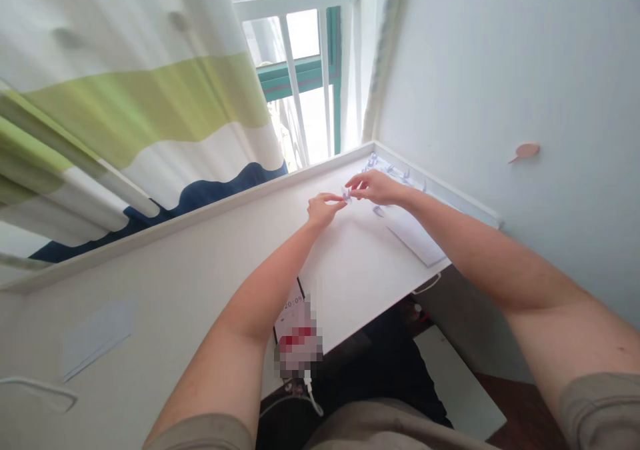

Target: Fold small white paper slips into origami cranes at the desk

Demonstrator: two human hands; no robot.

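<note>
My left hand (pixel 324 210) and my right hand (pixel 373 187) meet above the far part of the white desk. Between their fingertips is a small, pale lilac folded paper figure (pixel 347 196), with pointed bits like an origami crane. The left thumb and forefinger pinch it from the left, and the right fingertips grip it from the other side. Below the right hand, another folded paper figure (pixel 379 211) rests on the desk. Several similar paper figures (pixel 390 169) stand in a row by the right-hand rim, partly hidden by my right hand and forearm.
A stack of white paper (pixel 417 237) lies under my right forearm. The phone (pixel 295 323), plugged into a white cable (pixel 313 397), is near the desk's front edge. More paper (pixel 97 337) lies at left. A raised rim (pixel 200 218) borders the desk below the curtain (pixel 150 103).
</note>
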